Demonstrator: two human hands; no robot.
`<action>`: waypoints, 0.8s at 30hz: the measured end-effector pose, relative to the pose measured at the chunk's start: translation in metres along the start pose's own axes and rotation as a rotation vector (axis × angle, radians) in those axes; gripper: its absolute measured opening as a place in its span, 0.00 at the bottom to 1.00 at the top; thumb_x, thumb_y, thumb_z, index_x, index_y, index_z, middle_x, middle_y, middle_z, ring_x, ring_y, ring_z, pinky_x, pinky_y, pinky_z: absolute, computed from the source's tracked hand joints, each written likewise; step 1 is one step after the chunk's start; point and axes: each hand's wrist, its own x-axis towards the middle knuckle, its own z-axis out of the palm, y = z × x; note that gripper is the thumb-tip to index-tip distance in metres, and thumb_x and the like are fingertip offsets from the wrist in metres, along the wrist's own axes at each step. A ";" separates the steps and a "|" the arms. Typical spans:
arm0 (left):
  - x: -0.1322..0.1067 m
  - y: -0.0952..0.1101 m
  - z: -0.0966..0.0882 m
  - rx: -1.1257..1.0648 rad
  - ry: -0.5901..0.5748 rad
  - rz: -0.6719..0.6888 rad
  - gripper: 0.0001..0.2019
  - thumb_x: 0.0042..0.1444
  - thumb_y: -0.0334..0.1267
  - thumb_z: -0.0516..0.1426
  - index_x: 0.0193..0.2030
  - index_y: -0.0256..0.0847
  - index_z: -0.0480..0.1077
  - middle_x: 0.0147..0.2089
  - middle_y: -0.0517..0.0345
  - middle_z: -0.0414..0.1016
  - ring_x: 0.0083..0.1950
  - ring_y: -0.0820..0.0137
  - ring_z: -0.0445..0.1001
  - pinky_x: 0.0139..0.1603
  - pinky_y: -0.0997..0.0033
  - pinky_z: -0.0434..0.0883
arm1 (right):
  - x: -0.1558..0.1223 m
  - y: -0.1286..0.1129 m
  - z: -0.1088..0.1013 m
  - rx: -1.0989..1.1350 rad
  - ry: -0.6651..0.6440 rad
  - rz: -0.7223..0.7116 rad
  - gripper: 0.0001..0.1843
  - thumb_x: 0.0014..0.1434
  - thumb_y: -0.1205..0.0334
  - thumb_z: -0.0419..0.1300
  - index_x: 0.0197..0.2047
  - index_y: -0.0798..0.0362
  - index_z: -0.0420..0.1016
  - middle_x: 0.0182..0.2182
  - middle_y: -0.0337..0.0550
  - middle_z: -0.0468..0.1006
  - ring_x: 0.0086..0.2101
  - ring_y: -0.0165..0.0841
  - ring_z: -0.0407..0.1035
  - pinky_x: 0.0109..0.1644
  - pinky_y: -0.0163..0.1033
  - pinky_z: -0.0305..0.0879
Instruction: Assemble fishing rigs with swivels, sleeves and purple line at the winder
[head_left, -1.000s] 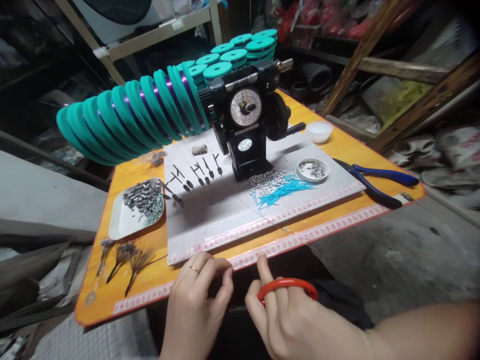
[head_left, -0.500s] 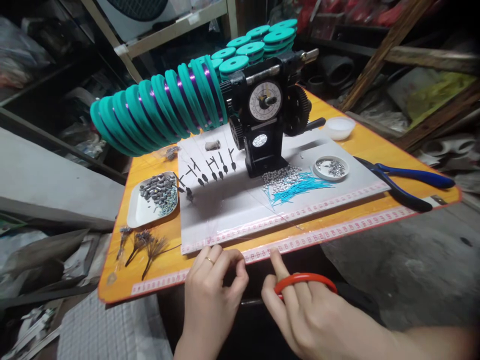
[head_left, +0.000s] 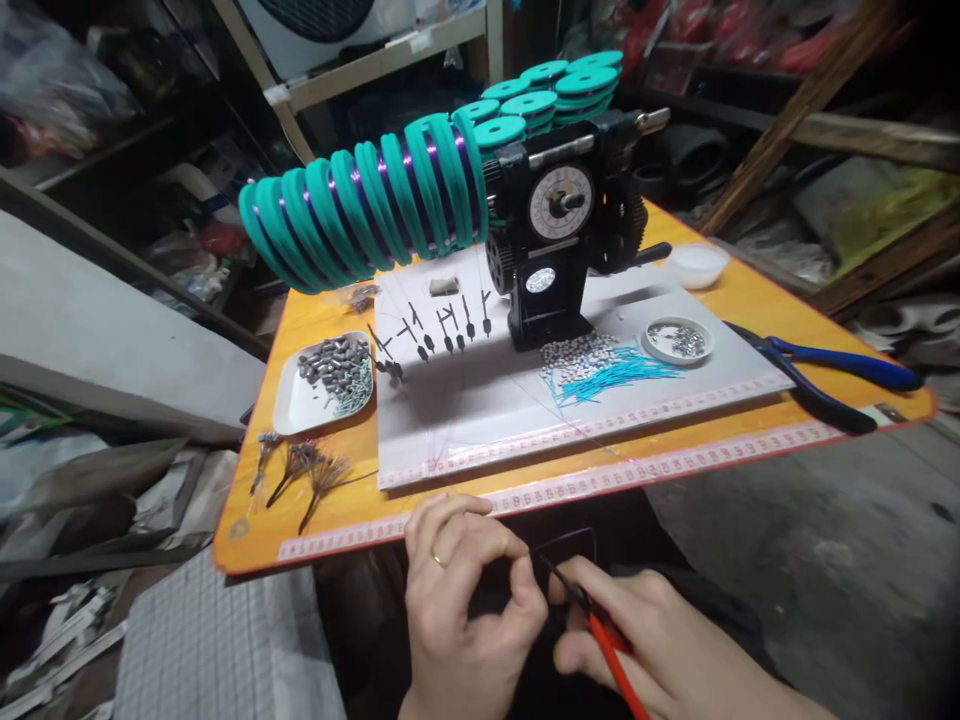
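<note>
My left hand (head_left: 472, 590) is closed in a pinch just in front of the table edge, a ring on one finger. Between thumb and forefinger is a thin dark line (head_left: 595, 545), which curves in a small loop toward the right. My right hand (head_left: 637, 620) grips red-handled scissors (head_left: 616, 665). Their narrow dark blades point up and left, close to the left fingertips and the line. Whether the blades touch the line I cannot tell. Beyond the hands, a black winding machine (head_left: 559, 240) with a dial carries a row of green spools (head_left: 367, 200) wound with purple line.
A white tray (head_left: 285, 405) of grey sinkers and dark bundles (head_left: 319, 485) lie left. Blue strips (head_left: 619, 375), a round dish (head_left: 679, 342) of small metal parts, a white bowl (head_left: 697, 266) and blue-handled pliers (head_left: 840, 365) are right. A measuring tape (head_left: 525, 497) runs along the edge.
The scissors have swung from hanging on my right hand's fingers into a working grip, blades toward my left hand. Both hands have come closer together, and the view has shifted slightly left.
</note>
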 end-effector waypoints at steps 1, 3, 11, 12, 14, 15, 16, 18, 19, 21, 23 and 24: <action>-0.002 0.002 0.001 -0.011 0.003 -0.013 0.10 0.55 0.22 0.56 0.34 0.45 0.68 0.29 0.64 0.73 0.44 0.65 0.72 0.52 0.58 0.65 | 0.001 -0.001 0.003 0.037 -0.016 0.023 0.08 0.59 0.69 0.64 0.38 0.49 0.68 0.26 0.33 0.81 0.25 0.32 0.77 0.28 0.30 0.69; -0.005 0.004 0.002 -0.019 0.012 -0.043 0.10 0.55 0.23 0.56 0.34 0.45 0.68 0.29 0.65 0.73 0.44 0.65 0.72 0.52 0.58 0.65 | 0.001 -0.004 0.007 0.099 -0.048 0.048 0.07 0.61 0.68 0.62 0.35 0.49 0.67 0.25 0.34 0.80 0.24 0.32 0.76 0.27 0.30 0.68; -0.010 0.003 0.001 -0.011 0.024 -0.065 0.10 0.55 0.24 0.57 0.34 0.45 0.68 0.29 0.65 0.73 0.42 0.66 0.73 0.50 0.57 0.65 | 0.000 -0.005 0.006 0.206 -0.065 0.037 0.07 0.67 0.61 0.55 0.35 0.49 0.68 0.23 0.35 0.77 0.21 0.31 0.72 0.25 0.31 0.66; -0.010 0.003 0.001 -0.009 0.027 -0.069 0.10 0.55 0.23 0.57 0.34 0.45 0.68 0.29 0.65 0.73 0.43 0.65 0.73 0.51 0.58 0.65 | 0.000 -0.005 0.007 0.207 -0.045 0.029 0.07 0.67 0.60 0.54 0.36 0.49 0.68 0.22 0.35 0.77 0.21 0.31 0.72 0.25 0.31 0.66; -0.011 0.002 0.001 -0.006 0.029 -0.070 0.10 0.55 0.23 0.57 0.33 0.45 0.68 0.29 0.65 0.73 0.43 0.66 0.73 0.51 0.57 0.64 | 0.002 -0.005 0.007 0.214 -0.002 0.024 0.06 0.66 0.61 0.56 0.36 0.49 0.69 0.23 0.36 0.78 0.21 0.32 0.73 0.26 0.31 0.68; -0.011 0.002 0.001 -0.006 0.026 -0.066 0.10 0.54 0.22 0.57 0.33 0.44 0.68 0.29 0.65 0.73 0.42 0.66 0.73 0.52 0.57 0.64 | 0.003 -0.006 0.006 0.223 0.010 0.021 0.05 0.65 0.61 0.57 0.36 0.49 0.70 0.23 0.36 0.79 0.22 0.32 0.74 0.26 0.31 0.68; -0.012 0.001 0.001 -0.007 0.021 -0.060 0.10 0.54 0.22 0.57 0.33 0.44 0.68 0.29 0.65 0.73 0.41 0.67 0.73 0.53 0.57 0.64 | 0.003 -0.007 0.006 0.233 0.016 0.025 0.04 0.64 0.62 0.58 0.36 0.49 0.70 0.24 0.37 0.79 0.22 0.32 0.75 0.27 0.30 0.69; -0.013 0.000 0.001 -0.006 0.017 -0.045 0.10 0.54 0.22 0.57 0.33 0.44 0.69 0.28 0.65 0.74 0.40 0.67 0.72 0.54 0.55 0.63 | 0.005 -0.011 0.003 0.247 -0.019 0.061 0.03 0.63 0.63 0.59 0.35 0.49 0.71 0.23 0.36 0.79 0.21 0.32 0.76 0.27 0.30 0.70; -0.013 0.000 0.001 -0.003 0.017 -0.037 0.10 0.54 0.22 0.57 0.33 0.43 0.69 0.28 0.65 0.74 0.40 0.67 0.72 0.55 0.55 0.63 | 0.005 -0.012 0.002 0.241 -0.048 0.091 0.04 0.62 0.65 0.59 0.35 0.49 0.72 0.22 0.36 0.79 0.21 0.31 0.75 0.27 0.29 0.69; -0.013 -0.001 0.001 0.003 0.018 -0.034 0.10 0.54 0.22 0.57 0.33 0.43 0.69 0.29 0.64 0.75 0.42 0.66 0.72 0.55 0.55 0.62 | 0.006 -0.014 0.001 0.204 -0.119 0.147 0.05 0.62 0.67 0.58 0.34 0.50 0.72 0.22 0.37 0.79 0.21 0.32 0.76 0.27 0.29 0.69; -0.013 -0.001 0.000 0.010 0.021 -0.041 0.09 0.54 0.22 0.57 0.33 0.42 0.69 0.29 0.64 0.75 0.43 0.65 0.72 0.55 0.55 0.61 | 0.007 -0.013 0.004 0.137 -0.172 0.173 0.05 0.62 0.69 0.58 0.35 0.51 0.72 0.26 0.39 0.81 0.25 0.34 0.78 0.29 0.31 0.69; -0.013 -0.001 0.000 0.011 0.020 -0.047 0.10 0.53 0.22 0.58 0.32 0.42 0.70 0.29 0.64 0.75 0.44 0.65 0.72 0.56 0.55 0.61 | 0.006 -0.011 0.006 0.095 -0.188 0.181 0.04 0.62 0.69 0.58 0.37 0.51 0.72 0.28 0.41 0.82 0.27 0.36 0.79 0.30 0.33 0.69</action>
